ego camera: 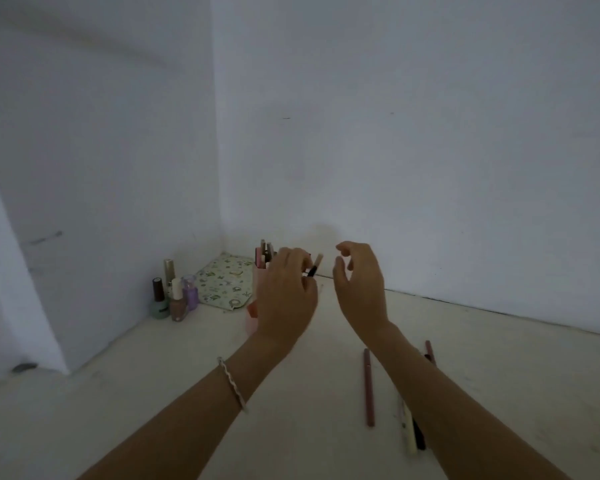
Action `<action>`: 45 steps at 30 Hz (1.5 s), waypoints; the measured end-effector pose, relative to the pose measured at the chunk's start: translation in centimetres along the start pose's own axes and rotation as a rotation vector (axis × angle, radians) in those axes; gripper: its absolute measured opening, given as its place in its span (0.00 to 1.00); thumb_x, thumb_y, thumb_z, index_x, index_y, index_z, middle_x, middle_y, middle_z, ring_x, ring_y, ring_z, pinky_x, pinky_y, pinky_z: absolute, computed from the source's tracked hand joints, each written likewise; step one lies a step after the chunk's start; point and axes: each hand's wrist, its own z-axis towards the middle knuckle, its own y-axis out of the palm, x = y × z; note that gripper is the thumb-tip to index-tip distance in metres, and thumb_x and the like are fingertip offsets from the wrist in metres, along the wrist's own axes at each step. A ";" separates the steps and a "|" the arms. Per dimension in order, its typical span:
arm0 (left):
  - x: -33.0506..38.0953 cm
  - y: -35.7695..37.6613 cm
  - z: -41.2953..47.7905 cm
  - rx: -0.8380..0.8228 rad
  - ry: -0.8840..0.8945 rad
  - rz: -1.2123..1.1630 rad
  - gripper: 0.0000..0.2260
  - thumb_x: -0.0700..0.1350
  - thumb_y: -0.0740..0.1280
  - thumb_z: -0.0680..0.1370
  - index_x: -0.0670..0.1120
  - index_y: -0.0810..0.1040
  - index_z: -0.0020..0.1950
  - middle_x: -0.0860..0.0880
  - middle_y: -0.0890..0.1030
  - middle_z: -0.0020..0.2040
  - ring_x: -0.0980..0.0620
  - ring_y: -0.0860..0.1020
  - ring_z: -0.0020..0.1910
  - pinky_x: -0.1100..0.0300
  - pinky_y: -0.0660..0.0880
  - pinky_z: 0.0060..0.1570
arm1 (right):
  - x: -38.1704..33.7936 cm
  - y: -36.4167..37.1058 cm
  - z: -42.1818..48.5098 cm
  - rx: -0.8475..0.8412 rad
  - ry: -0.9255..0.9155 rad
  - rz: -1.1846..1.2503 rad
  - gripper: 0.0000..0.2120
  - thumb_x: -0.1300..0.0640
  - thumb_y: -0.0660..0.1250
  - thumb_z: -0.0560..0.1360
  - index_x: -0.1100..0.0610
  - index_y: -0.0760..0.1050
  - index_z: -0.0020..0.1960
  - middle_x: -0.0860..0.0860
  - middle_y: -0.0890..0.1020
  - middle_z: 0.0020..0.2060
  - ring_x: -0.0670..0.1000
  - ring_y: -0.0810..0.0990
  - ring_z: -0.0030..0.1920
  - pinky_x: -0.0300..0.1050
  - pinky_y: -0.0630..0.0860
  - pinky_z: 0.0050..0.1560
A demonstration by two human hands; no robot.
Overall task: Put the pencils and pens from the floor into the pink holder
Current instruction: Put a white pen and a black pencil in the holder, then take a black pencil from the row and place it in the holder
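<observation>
The pink holder [252, 318] stands on the floor near the corner, mostly hidden behind my left hand [286, 296]. Several pens and pencils [264, 252] stick up out of it. My left hand is shut on a pen [315, 266] with a black body and pale cap, held just right of the holder's top. My right hand [359, 289] hovers to the right with its fingers curled apart, holding nothing. On the floor lie a dark pink pencil [368, 388], a white pen [406, 429], a black one [419, 439] beside it and a reddish pencil [430, 351] partly under my right forearm.
Nail polish bottles [174, 294] cluster by the left wall. A patterned pouch [224, 282] lies in the corner behind the holder. White walls close the space at the left and back.
</observation>
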 end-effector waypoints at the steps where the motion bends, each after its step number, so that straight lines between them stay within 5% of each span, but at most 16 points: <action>1: 0.9 0.5 -0.7 -0.124 0.044 0.031 0.07 0.37 0.65 0.71 0.49 0.73 0.44 0.56 0.73 0.41 0.57 0.72 0.38 0.72 0.70 0.43 | 0.6 -0.8 0.3 0.012 0.033 -0.001 0.10 0.63 0.62 0.77 0.57 0.75 0.56 0.46 0.76 0.47 0.45 0.74 0.46 0.36 0.70 0.48; 3: 2.5 2.3 -2.3 -0.465 0.070 0.085 0.03 0.45 0.65 0.75 0.49 0.74 0.48 0.54 0.77 0.46 0.57 0.75 0.40 0.66 0.76 0.45 | 2.0 -2.7 0.7 -0.006 0.095 -0.018 0.11 0.63 0.61 0.76 0.55 0.74 0.56 0.44 0.76 0.46 0.43 0.74 0.43 0.36 0.71 0.45; 6: 4.7 5.0 -4.7 -0.850 -0.074 0.196 0.13 0.54 0.63 0.77 0.45 0.72 0.55 0.47 0.78 0.51 0.49 0.78 0.47 0.55 0.76 0.47 | 3.9 -5.2 0.6 -0.065 0.235 -0.071 0.09 0.63 0.60 0.76 0.53 0.74 0.54 0.45 0.78 0.43 0.45 0.76 0.39 0.40 0.74 0.42; 11: 6.1 7.4 -6.6 -1.008 -0.163 0.256 0.13 0.42 0.64 0.78 0.41 0.70 0.60 0.42 0.76 0.60 0.44 0.77 0.57 0.56 0.73 0.51 | 6.6 -8.9 -0.7 -0.168 0.404 -0.172 0.07 0.63 0.61 0.75 0.54 0.74 0.50 0.47 0.77 0.37 0.45 0.74 0.32 0.39 0.68 0.32; 14: 6.1 7.1 -5.4 -0.890 -0.186 0.111 0.11 0.39 0.61 0.78 0.40 0.69 0.60 0.41 0.78 0.56 0.43 0.79 0.52 0.56 0.74 0.47 | 8.2 -10.5 -0.9 -0.333 0.602 -0.331 0.02 0.62 0.61 0.74 0.59 0.73 0.44 0.49 0.75 0.35 0.48 0.74 0.33 0.39 0.68 0.33; 18: 6.6 5.9 -3.2 -0.611 -0.161 -0.108 0.18 0.40 0.61 0.78 0.45 0.66 0.68 0.43 0.80 0.44 0.45 0.80 0.41 0.50 0.80 0.43 | 9.7 -11.4 -2.4 -0.635 0.867 -0.458 0.11 0.66 0.60 0.70 0.58 0.63 0.31 0.52 0.70 0.29 0.51 0.73 0.31 0.39 0.68 0.34; 22: 6.5 5.4 -2.2 -0.504 -0.139 -0.211 0.21 0.41 0.61 0.79 0.49 0.66 0.72 0.48 0.78 0.42 0.47 0.79 0.42 0.51 0.80 0.46 | 10.5 -10.6 -4.6 -0.676 0.895 -0.463 0.14 0.64 0.62 0.70 0.56 0.60 0.30 0.50 0.67 0.27 0.50 0.69 0.28 0.37 0.65 0.31; 32: 3.6 1.5 2.3 -0.066 -0.123 -0.359 0.18 0.41 0.64 0.79 0.50 0.70 0.69 0.51 0.78 0.49 0.57 0.80 0.41 0.60 0.82 0.40 | 10.9 -9.3 -4.4 -0.540 0.796 -0.501 0.17 0.57 0.61 0.77 0.56 0.63 0.30 0.48 0.69 0.29 0.48 0.68 0.29 0.38 0.63 0.32; 37: 0.8 -0.8 5.0 0.163 -0.147 -0.316 0.18 0.42 0.64 0.80 0.52 0.68 0.69 0.51 0.79 0.51 0.56 0.80 0.40 0.64 0.79 0.38 | 7.0 -9.4 1.4 -0.225 0.567 -0.365 0.08 0.57 0.60 0.79 0.62 0.69 0.47 0.55 0.76 0.36 0.55 0.76 0.33 0.45 0.71 0.32; 42: -1.9 0.0 4.2 0.109 -0.207 -0.197 0.15 0.42 0.63 0.80 0.52 0.68 0.67 0.48 0.81 0.51 0.52 0.81 0.43 0.59 0.79 0.41 | 2.4 -8.4 3.7 0.022 0.435 0.094 0.15 0.62 0.59 0.80 0.57 0.63 0.66 0.54 0.77 0.36 0.51 0.78 0.33 0.36 0.74 0.31; 45: -3.0 1.0 2.8 0.028 -0.187 -0.064 0.15 0.42 0.65 0.79 0.51 0.70 0.66 0.48 0.81 0.48 0.49 0.80 0.45 0.55 0.78 0.44 | 0.3 -7.4 3.7 0.066 0.360 0.239 0.17 0.61 0.58 0.81 0.52 0.63 0.68 0.54 0.78 0.38 0.50 0.79 0.35 0.36 0.78 0.34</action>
